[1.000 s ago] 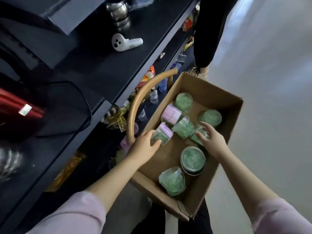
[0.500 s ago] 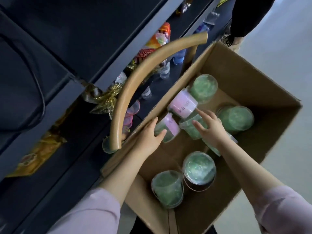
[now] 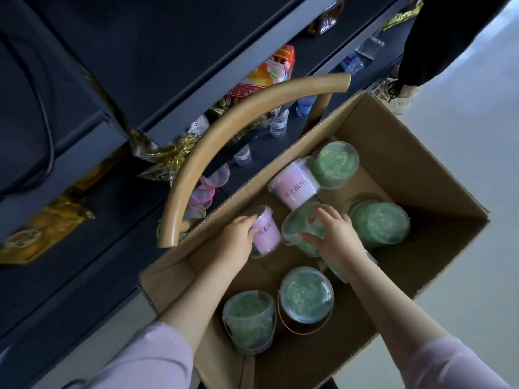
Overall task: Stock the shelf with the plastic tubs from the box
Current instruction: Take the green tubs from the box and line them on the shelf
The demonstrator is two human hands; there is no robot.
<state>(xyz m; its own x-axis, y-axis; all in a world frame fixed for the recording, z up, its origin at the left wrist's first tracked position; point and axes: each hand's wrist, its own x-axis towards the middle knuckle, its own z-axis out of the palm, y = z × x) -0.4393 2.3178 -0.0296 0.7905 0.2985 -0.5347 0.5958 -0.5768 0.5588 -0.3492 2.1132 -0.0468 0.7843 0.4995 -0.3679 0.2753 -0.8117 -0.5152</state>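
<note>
Left hand (image 3: 236, 242) grips pink tub (image 3: 268, 234), right hand (image 3: 335, 238) grips green tub (image 3: 302, 227), mid-frame in box (image 3: 421, 169). Earlier both only reached; shelf (image 3: 118, 228) transfer pending.

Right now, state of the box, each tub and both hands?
cardboard box, open, flaps up.
left hand, grips pink-label tub.
pink-label tub, tilted, in the box.
right hand, grips held green tub.
held green tub, tilted.
second pink-label tub, on its side, untouched.
far green tub, tipped, lidded.
right green tub, lidded, untouched.
near-right green tub, upright, lidded.
near-left green tub, upright, lidded.
</note>
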